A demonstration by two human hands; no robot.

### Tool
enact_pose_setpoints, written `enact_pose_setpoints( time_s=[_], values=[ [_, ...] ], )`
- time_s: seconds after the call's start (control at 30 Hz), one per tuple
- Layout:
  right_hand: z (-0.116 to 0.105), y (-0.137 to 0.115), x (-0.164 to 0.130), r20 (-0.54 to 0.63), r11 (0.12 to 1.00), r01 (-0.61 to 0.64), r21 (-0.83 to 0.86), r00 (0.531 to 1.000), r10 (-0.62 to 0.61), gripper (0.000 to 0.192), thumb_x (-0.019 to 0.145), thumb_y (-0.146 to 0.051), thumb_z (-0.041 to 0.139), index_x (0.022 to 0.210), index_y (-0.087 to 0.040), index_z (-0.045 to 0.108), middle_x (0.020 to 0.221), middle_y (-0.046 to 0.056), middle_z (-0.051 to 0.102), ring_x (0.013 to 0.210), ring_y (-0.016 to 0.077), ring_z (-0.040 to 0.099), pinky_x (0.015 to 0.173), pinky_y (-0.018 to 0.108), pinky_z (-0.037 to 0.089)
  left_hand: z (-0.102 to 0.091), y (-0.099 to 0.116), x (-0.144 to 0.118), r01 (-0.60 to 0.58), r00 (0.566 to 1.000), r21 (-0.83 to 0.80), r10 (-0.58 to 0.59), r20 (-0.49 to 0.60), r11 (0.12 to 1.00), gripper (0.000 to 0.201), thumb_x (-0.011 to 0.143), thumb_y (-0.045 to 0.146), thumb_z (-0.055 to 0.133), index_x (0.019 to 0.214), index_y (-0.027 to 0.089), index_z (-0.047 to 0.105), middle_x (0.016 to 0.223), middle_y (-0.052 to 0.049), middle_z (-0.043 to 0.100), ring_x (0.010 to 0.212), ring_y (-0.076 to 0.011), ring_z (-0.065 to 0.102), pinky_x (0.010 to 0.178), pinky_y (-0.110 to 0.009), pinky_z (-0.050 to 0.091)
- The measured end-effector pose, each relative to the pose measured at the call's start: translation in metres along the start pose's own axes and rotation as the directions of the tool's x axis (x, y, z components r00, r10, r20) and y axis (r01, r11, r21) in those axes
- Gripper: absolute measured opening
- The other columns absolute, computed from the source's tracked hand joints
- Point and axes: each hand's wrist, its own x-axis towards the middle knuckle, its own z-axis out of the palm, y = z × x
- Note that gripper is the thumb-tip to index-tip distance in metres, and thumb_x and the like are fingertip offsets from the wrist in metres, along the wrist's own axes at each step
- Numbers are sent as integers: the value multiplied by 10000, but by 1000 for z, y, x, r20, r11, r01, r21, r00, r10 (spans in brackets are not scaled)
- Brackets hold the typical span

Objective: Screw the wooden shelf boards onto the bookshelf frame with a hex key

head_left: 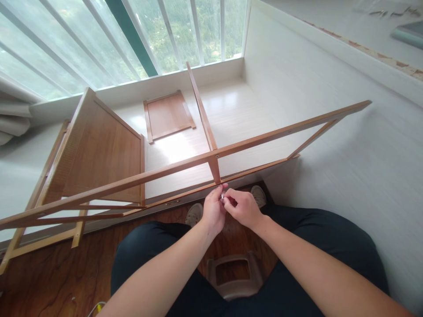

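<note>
In the head view, my left hand point(214, 210) and my right hand point(243, 207) meet just below the wooden frame's lower rail point(251, 171). A small shiny metal piece point(222, 196) shows between them; its exact kind is too small to tell. My right fingers pinch that piece. The left fingers are closed close to the rail, and what they grip is hidden. Right above my hands, a short wooden crosspiece point(214, 169) joins the lower rail to the long upper rail point(172, 165). A screw head point(217, 156) shows at this joint.
A slatted wooden panel point(102, 149) leans at the left. Another wooden panel point(168, 112) lies on the pale window ledge point(238, 105), near a long wooden bar point(201, 105). Between my legs stands a plastic stool point(220, 286). Small hardware point(393, 12) lies on the upper right surface.
</note>
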Motion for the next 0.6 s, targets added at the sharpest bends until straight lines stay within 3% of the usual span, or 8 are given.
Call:
enact_pose_setpoints(
  time_s=[0.6],
  values=[
    [-3, -2, 0, 14, 1000, -7, 4, 1000, 7, 145, 897, -219, 537, 807, -216, 651, 683, -4, 660, 623, 141, 591, 662, 239, 389, 0, 4, 3, 18, 999, 47, -19, 25, 999, 340, 663, 349, 851, 899, 121, 763, 671, -4, 635, 609, -105, 573, 619, -238, 453]
  ],
)
